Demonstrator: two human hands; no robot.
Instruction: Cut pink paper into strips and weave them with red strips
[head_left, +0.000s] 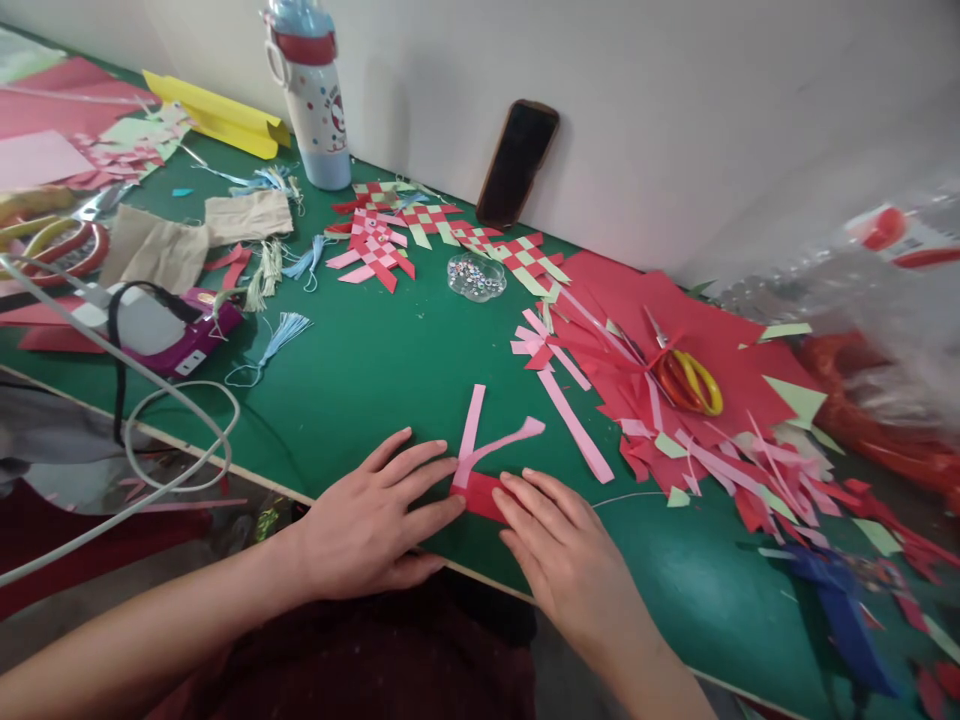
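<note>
A small piece of red paper strips lies flat near the table's front edge. From its left end rise two pink paper strips, one straight and one curling to the right. My left hand rests at the left end, its fingers stretched out and the fingertips touching the paper. My right hand lies over the right end with fingers extended, covering part of the red paper. A loose pink strip lies beyond the right hand, below a small pink and red woven piece.
Woven paper fish and a dish of small beads lie toward the wall. A bottle and a phone stand there. Scissors sit on red sheets and scraps at right. Tassels and a white cable are left.
</note>
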